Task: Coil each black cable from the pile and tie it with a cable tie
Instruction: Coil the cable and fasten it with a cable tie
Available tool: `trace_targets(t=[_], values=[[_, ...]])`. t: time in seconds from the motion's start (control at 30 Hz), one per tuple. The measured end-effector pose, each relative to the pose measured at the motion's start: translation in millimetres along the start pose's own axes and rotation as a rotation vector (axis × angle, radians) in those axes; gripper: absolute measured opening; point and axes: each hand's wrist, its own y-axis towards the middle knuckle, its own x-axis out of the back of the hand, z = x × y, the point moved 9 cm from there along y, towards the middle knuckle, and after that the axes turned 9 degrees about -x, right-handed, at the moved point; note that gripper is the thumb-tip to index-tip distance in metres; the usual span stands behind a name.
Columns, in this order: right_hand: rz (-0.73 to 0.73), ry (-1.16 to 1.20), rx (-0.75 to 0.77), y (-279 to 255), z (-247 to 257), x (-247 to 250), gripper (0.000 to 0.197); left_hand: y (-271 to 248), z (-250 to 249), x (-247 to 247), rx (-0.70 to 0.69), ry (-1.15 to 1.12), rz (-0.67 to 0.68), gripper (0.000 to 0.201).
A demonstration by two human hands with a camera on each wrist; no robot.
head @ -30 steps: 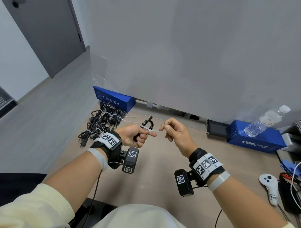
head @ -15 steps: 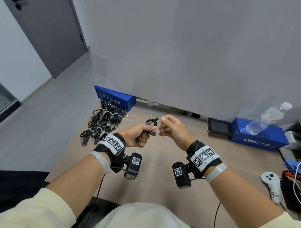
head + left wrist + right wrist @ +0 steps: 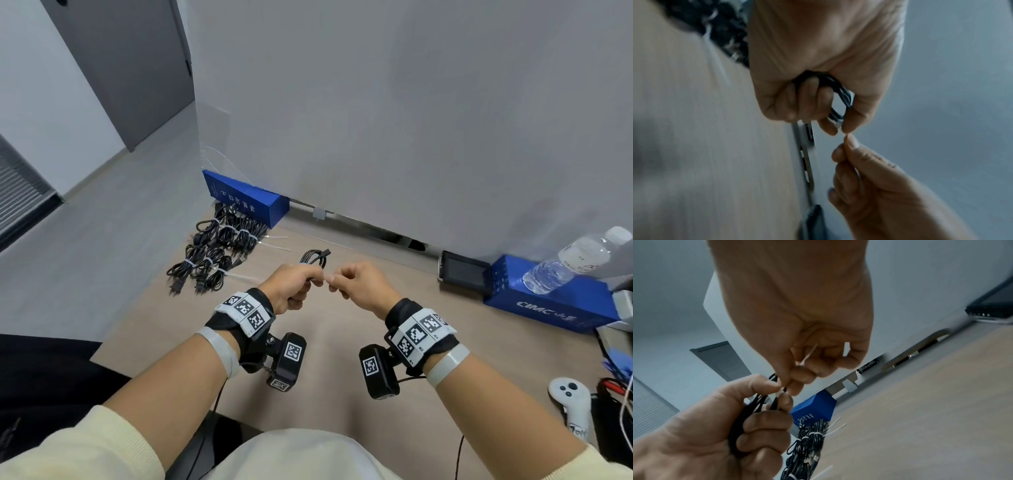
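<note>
The left hand grips the coiled cable above the table. The right hand pinches the white tie at the coil, knuckles nearly touching the left. Tied cables lie far left.

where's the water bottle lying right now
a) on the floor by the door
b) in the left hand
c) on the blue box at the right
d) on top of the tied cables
c: the water bottle lies on its side on the blue box at the right, far from the tied cables, while the left hand grips a coiled black cable.
</note>
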Motion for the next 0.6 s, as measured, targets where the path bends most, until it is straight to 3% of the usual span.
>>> trace_targets(t=[0.1,0.2,0.3,0.4,0.5,0.6], values=[[-0.071,0.014,0.007,11.0,-11.5,18.4,0.029,5.5,1.1,7.0,0.04,-0.248,-0.078,0.029],[-0.126,-0.063,0.02,21.3,-19.6,25.8,0.028,6.3,-1.3,6.9,0.017,-0.318,-0.049,0.031],[-0.091,-0.054,0.068,36.3,-21.6,10.0,0.026,8.4,4.8,12.9,-0.026,-0.222,-0.037,0.026],[0.041,-0.052,0.039,52.1,-20.6,-21.6,0.024,14.4,15.4,36.0,-0.042,-0.06,-0.102,0.024],[0.129,-0.022,0.061,60.7,-0.5,-52.2,0.021,23.0,21.7,55.0,-0.05,0.101,-0.128,0.022],[0.145,-0.005,0.056,80.4,25.5,-84.8,0.02,36.7,29.9,84.6,-0.023,0.111,-0.15,0.012]])
